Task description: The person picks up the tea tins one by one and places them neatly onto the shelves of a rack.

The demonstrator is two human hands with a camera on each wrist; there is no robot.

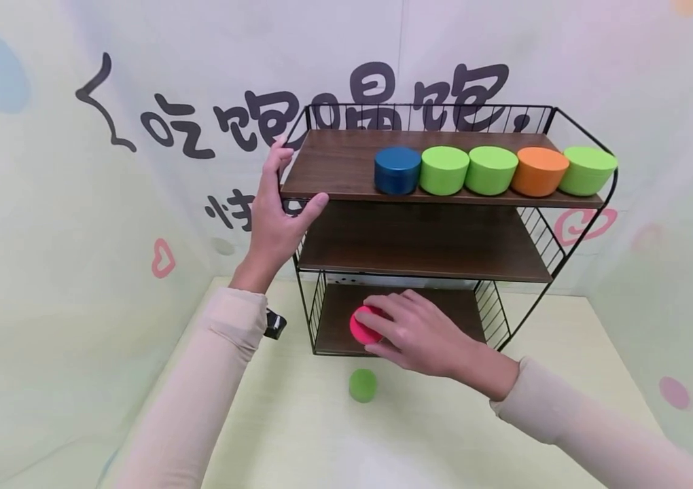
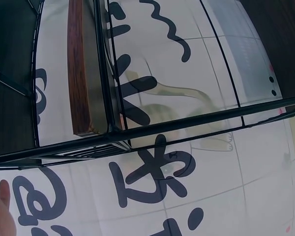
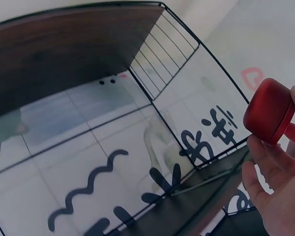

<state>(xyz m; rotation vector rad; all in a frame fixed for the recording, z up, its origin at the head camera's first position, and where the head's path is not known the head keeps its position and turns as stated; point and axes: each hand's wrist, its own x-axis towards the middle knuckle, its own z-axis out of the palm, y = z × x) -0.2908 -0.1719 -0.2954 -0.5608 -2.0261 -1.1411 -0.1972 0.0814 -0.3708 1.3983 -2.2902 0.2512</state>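
My right hand [image 1: 414, 333] grips a small round red tin [image 1: 365, 324] in front of the lowest shelf of a three-tier rack. In the right wrist view the red tin [image 3: 269, 110] is tilted, its lid seam facing the thumb and fingers. My left hand [image 1: 279, 210] holds the rack's upper left corner, thumb at the front edge of the top shelf [image 1: 340, 159] and fingers up along the side wire. Only part of the left hand [image 2: 1, 209] enters the left wrist view, at lower left.
A row of tins lines the top shelf's front: a blue tin [image 1: 397, 171], several green ones and an orange tin [image 1: 539, 173]. The dark brown middle shelf [image 1: 420, 241] lies below. One green tin [image 1: 363, 385] stands on the pale table [image 1: 444, 435]. A black object [image 1: 274, 324] lies left of the rack.
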